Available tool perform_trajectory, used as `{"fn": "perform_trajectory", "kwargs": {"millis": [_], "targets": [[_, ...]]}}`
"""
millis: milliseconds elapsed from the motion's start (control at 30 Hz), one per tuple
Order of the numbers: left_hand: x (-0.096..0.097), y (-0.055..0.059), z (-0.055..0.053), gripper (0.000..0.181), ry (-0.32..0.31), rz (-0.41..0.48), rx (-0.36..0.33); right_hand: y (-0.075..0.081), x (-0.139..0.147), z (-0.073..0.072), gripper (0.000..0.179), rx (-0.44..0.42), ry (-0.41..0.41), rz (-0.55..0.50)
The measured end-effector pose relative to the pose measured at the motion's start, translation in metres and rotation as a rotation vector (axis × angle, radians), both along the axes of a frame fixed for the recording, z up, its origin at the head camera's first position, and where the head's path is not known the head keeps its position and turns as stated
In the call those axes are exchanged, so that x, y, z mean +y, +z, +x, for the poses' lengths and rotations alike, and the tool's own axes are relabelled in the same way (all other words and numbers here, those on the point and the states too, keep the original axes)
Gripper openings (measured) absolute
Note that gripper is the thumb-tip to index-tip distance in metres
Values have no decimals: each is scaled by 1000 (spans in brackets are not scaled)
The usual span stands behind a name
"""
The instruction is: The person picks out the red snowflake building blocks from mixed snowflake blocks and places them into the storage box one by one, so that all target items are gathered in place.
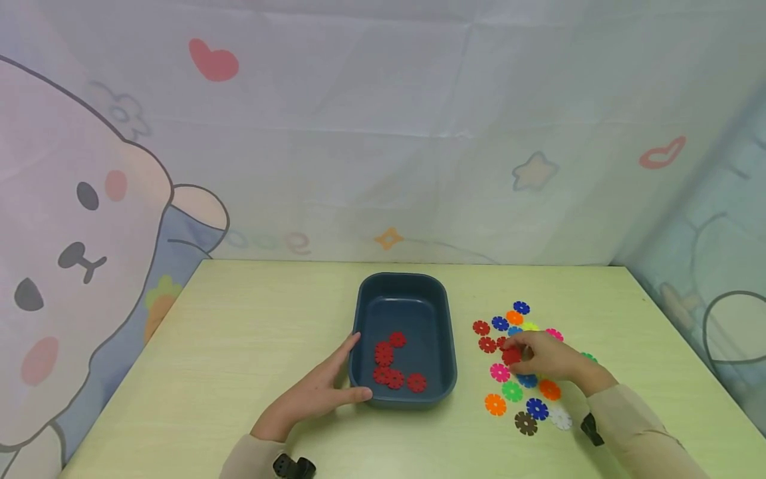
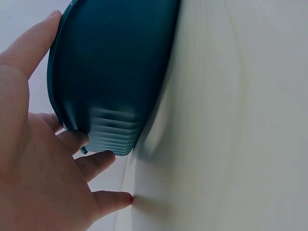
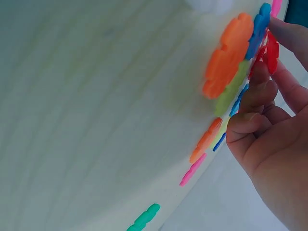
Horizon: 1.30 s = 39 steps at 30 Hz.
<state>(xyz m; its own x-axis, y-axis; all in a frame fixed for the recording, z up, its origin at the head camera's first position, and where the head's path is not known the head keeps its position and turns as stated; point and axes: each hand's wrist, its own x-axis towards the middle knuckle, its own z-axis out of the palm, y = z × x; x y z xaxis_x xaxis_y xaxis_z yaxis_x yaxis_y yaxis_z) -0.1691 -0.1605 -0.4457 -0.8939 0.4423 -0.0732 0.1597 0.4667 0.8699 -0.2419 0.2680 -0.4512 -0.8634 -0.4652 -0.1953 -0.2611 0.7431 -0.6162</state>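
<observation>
A dark blue plastic bin [image 1: 402, 313] stands on the table with several red snowflake discs [image 1: 383, 354] in its near half. My left hand [image 1: 320, 389] holds the bin's near left corner, thumb at the front rim and fingers along the left side. In the left wrist view the fingers spread against the bin's ribbed outer wall [image 2: 113, 127]. Over to the right, my right hand [image 1: 547, 359] pinches a red snowflake disc [image 3: 273, 53] between thumb and finger. That hand is over a loose group of coloured discs and covers some of them.
Two red discs [image 1: 481, 327] lie left of the right hand. Around it are blue [image 1: 537, 408], orange [image 1: 495, 404], green [image 1: 512, 391], pink [image 1: 500, 372], brown [image 1: 526, 423] and white discs [image 1: 560, 418]. A printed cloth [image 1: 359, 133] hangs behind the table [image 1: 239, 319].
</observation>
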Motion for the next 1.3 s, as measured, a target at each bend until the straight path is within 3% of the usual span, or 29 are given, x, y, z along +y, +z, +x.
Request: {"fn": "perform_trajectory", "kwargs": {"millis": [167,400,733,867,1067,1300], "targets": [[0,-1,0,97,-1,-5,3,6,-1,0,37,61,-19,5],[-1,-1,0,97,5,4,-2,27,-12,-7,31,266,71,-52],[-1,-2,-1,96,-8,15,8,56,-52,-11,32,347,128,-118],[-2,-1,-1,96,-9,6,12,59,-71,-13,31,366,159,-152],[-3,0,-2,96,-7,5,7,58,-104,-17,34,305,234,-217],[-1,0,0,95,0,3,-3,44,-131,-25,34,326,301,-202]]}}
